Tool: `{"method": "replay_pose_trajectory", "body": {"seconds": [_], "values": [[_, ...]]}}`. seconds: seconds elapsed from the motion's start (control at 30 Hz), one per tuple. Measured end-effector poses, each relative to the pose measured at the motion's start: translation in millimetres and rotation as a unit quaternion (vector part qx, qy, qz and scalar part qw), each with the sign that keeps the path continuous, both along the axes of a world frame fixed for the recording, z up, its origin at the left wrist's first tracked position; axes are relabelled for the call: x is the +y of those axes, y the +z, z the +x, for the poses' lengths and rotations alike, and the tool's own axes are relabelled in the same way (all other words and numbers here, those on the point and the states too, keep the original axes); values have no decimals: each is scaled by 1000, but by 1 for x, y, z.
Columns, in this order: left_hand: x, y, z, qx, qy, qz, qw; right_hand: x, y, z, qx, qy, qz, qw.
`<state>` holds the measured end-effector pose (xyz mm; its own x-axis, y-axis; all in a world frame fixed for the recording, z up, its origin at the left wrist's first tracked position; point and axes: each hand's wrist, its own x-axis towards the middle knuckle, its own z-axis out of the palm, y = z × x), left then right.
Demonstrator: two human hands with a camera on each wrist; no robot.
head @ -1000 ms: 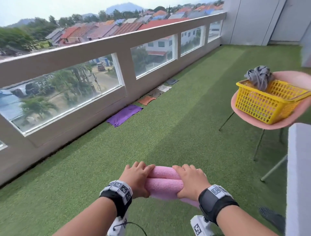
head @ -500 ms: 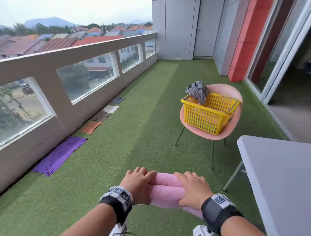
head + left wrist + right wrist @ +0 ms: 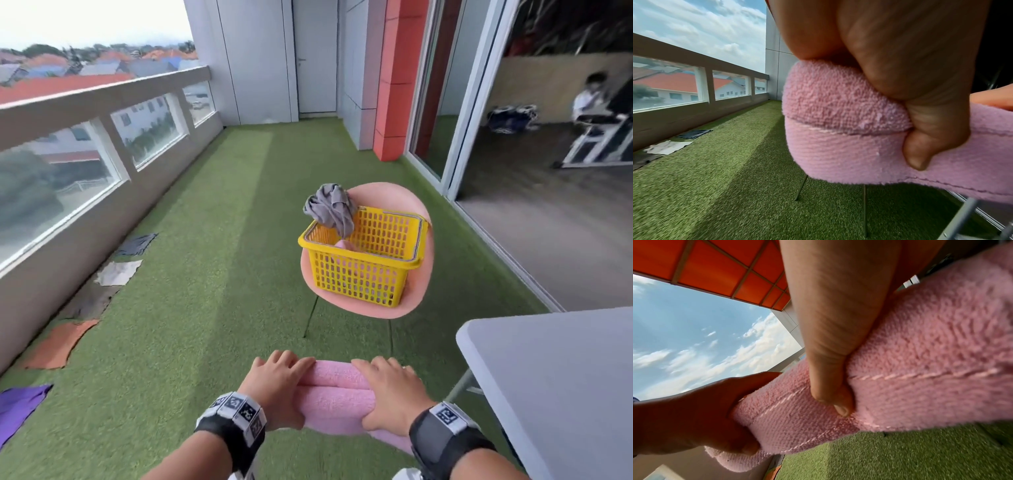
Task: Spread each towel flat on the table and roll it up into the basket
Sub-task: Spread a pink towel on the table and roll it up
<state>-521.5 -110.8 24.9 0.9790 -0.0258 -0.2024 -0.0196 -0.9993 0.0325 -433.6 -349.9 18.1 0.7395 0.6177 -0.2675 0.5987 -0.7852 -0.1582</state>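
A rolled pink towel (image 3: 334,397) is held in the air at waist height over the green turf. My left hand (image 3: 277,387) grips its left end, fingers over the top and thumb underneath. My right hand (image 3: 390,394) grips the right part the same way. Close up, the pink towel (image 3: 838,138) shows the left thumb pressed into it, and the pink towel (image 3: 920,369) shows the right thumb doing the same. Ahead stands a yellow basket (image 3: 363,274) on a pink chair (image 3: 394,195). A grey towel (image 3: 330,205) hangs over the basket's far left rim, and something pink lies inside.
A grey table (image 3: 555,377) stands at the right, close to my right arm. Several cloths lie along the balcony wall at left: purple (image 3: 17,407), orange (image 3: 58,344), white (image 3: 118,272), dark (image 3: 137,244). A glass sliding door (image 3: 479,102) opens at right.
The view has swung right, bringing the basket from the far right to straight ahead and nearer. Both hands keep the same grip on the rolled towel.
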Motion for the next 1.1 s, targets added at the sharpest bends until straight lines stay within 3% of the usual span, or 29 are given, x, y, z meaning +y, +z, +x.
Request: {"method": "replay_pose_trajectory", "body": {"seconds": [0.53, 0.73, 0.93, 1.1], "values": [[34, 26, 385, -25, -75, 31, 996, 22, 13, 357, 14, -70, 24, 997], [69, 13, 546, -26, -125, 39, 991, 52, -2, 491, 26, -129, 33, 991], [94, -12, 674, 47, -177, 44, 982, 78, -30, 598, 128, -175, 36, 976], [96, -48, 736, 122, -201, 62, 970, 89, -79, 651, 204, -190, 18, 960]]}}
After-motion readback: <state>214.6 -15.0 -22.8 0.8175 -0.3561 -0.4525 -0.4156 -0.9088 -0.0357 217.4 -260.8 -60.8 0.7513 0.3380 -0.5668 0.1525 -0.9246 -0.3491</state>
